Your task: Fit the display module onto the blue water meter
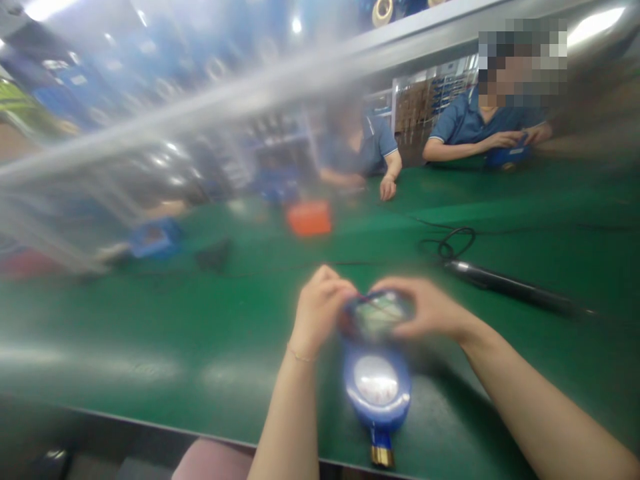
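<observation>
A blue water meter (379, 387) lies near the table's front edge, its round silvery face up and a brass threaded end (383, 456) toward me. Just beyond the face is a round dark-rimmed housing (379, 313) with a pale green circuit board inside. My right hand (430, 308) curls around the housing's right side, thumb near and fingers far. At its left rim, my left hand (325, 300) is closed in a pinch. A thin reddish wire seems to cross the board from those fingertips, but blur hides what they grip.
A black pen-shaped electric screwdriver (515, 288) with a coiled cable lies at right on the green table (240, 373). Farther off are an orange box (310, 219) and a blue bin (155, 238). Two co-workers sit opposite; one handles a blue part (509, 157).
</observation>
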Motion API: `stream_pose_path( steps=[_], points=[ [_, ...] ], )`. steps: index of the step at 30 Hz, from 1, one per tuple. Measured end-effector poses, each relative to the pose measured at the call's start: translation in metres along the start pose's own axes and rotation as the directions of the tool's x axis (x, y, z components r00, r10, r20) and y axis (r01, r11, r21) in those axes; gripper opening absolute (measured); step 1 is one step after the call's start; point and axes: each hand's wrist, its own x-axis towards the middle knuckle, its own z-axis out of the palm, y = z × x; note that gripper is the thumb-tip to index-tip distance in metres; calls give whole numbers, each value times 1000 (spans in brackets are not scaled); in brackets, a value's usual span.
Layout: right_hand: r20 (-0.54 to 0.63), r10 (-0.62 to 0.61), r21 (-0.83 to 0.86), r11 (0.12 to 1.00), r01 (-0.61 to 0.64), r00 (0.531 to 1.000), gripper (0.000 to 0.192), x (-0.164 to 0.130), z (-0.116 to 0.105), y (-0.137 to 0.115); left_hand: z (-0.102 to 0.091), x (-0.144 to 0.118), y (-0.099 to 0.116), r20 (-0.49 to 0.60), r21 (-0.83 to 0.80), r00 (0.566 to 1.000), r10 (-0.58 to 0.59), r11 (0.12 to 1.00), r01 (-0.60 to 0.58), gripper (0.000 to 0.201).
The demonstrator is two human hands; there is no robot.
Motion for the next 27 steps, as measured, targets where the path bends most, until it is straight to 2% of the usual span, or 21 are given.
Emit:
stream_pose_path(
  steps=[4, 7, 9, 12, 15, 17, 19, 23, 25, 27],
  points=[
    [108, -135, 19, 991, 133, 985, 62, 0, 2, -3, 12, 15, -6, 20, -1, 1000, -8, 1000, 8, 13],
    [100, -120, 213, 972, 97, 988, 64, 0, 10, 3, 19, 19, -7, 76, -9, 995, -65, 998, 66, 14],
    [44, -76, 340, 939, 57, 996, 65, -1, 16, 9, 19, 16, -4, 88, -7, 985, -151, 988, 152, 14],
    [-43, -27, 434, 900, 43, 999, 67, -1, 22, 14, 14, 2, 2, 9, -23, 953, -303, 953, 304, 17],
    [-59, -14, 461, 887, 40, 998, 68, 0, 23, 14, 7, -13, 3, -117, -100, 923, -367, 929, 356, 28],
    [-44, -15, 456, 889, 33, 999, 67, 0, 22, 13, 3, -19, 1, -140, -146, 922, -360, 929, 341, 20],
    [-18, -21, 450, 893, 27, 1000, 66, 0, 22, 13, -1, -23, 0, -88, -149, 944, -318, 941, 303, 12],
    [-4, -39, 455, 890, 36, 999, 67, 2, 22, 14, -8, -31, 5, 47, -96, 971, -233, 967, 236, 23],
    [-14, -36, 446, 894, 38, 999, 66, 2, 22, 12, -10, -38, 10, 25, -2, 981, -190, 982, 190, 30],
    [-7, -30, 436, 899, 30, 1000, 66, 3, 22, 11, -8, -48, 14, -49, 152, 992, -118, 981, 124, 37]
  ],
)
